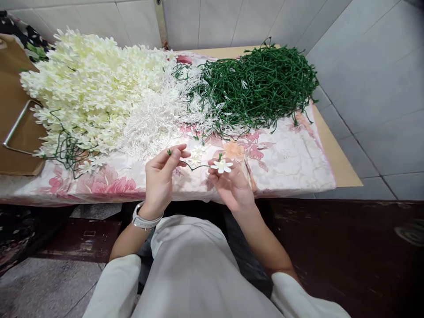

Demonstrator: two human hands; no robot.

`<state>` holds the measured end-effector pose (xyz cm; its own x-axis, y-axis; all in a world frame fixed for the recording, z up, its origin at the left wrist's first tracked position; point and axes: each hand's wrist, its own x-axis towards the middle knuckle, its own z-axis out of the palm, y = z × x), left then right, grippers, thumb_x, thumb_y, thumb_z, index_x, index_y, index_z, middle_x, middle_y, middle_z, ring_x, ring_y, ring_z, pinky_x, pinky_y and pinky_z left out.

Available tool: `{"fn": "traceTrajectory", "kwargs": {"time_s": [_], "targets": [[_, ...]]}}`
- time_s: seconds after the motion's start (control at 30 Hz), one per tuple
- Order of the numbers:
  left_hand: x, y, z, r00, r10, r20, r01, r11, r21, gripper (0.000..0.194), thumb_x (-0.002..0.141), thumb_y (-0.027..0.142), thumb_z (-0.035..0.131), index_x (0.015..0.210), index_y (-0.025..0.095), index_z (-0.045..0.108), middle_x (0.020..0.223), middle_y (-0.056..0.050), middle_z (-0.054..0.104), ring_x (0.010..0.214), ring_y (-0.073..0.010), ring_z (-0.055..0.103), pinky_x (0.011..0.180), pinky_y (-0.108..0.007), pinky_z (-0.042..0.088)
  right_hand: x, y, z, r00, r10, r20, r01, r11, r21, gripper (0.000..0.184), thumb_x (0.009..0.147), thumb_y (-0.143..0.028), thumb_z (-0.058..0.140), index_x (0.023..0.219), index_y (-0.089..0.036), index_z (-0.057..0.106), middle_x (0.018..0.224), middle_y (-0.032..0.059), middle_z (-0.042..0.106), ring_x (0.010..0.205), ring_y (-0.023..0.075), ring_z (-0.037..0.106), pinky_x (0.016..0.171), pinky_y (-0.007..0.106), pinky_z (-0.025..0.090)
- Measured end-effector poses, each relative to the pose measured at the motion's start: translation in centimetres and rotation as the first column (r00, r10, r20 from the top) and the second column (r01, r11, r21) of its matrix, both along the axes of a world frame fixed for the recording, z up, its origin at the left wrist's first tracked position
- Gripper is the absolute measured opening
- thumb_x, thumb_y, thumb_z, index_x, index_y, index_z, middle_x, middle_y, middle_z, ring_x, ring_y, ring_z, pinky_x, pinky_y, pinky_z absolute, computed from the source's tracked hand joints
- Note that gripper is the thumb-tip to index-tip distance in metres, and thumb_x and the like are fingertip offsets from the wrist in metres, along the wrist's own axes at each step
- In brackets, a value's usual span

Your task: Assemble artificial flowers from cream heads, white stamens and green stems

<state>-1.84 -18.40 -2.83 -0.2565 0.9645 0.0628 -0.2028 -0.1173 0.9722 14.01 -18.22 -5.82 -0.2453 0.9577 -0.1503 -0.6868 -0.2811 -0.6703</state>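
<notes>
Between my hands, over the table's front edge, stretches a thin green plastic stem [195, 168]. My left hand [163, 170] pinches one end, where a small green tip shows by the thumb. My right hand [233, 181] is closed around the other end, with a white artificial flower [221, 166] at its fingertips. Just beyond the hands, a few loose white blossoms [198, 151] lie on the cloth. Behind them are a heap of cream flower heads [96, 84] at left, white stamen-like pieces [152, 119] in the middle and tangled green stems [261, 84] at right.
A floral cloth [291, 163] covers the table, with a tan board [341, 163] showing beneath its right edge. At far left stands a brown box-like object [20, 145] with a metal handle [18, 123]. Tiled walls [380, 88] close off the back and right.
</notes>
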Motion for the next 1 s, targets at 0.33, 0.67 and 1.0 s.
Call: {"fn": "traceTrajectory", "kwargs": {"time_s": [0.33,0.67,1.0], "targets": [[-1.7,0.5,-1.8,0.978,-0.191,-0.087,0.187,0.981,-0.048,0.020,0.079,0.034,0.070,0.082,0.017,0.060,0.059,0.001,0.068,0.043,-0.0060,0.053,0.045,-0.016,0.042,1.3,1.3,1.7,0.805,-0.246,0.540,-0.005,0.907,0.421,0.009,0.080,-0.018,0.069,0.081,-0.021,0.061,0.071,-0.0032,0.063,0.063,0.0106,0.067,0.062,0.022,0.057],[-3.1,-0.2,-3.4,0.900,-0.176,-0.398,0.184,0.983,-0.019,0.020,0.086,0.028,0.060,0.099,0.020,0.074,0.069,0.000,0.073,0.049,-0.0067,0.055,0.050,-0.018,0.046,-0.6,2.2,3.0,0.486,-0.468,0.738,-0.410,0.624,0.665,0.011,0.085,-0.010,0.062,0.090,-0.018,0.069,0.085,0.0018,0.073,0.077,0.0120,0.068,0.071,0.023,0.052],[-3.1,-0.5,-3.8,0.925,-0.274,-0.264,0.269,0.962,-0.054,0.016,0.089,0.034,0.058,0.093,0.019,0.055,0.071,0.000,0.069,0.052,-0.0074,0.056,0.048,-0.016,0.044,-1.1,2.1,3.2,0.445,-0.547,0.709,-0.409,0.581,0.704,0.013,0.086,-0.009,0.059,0.087,-0.017,0.068,0.080,0.0025,0.072,0.073,0.0132,0.066,0.067,0.024,0.050]]}}
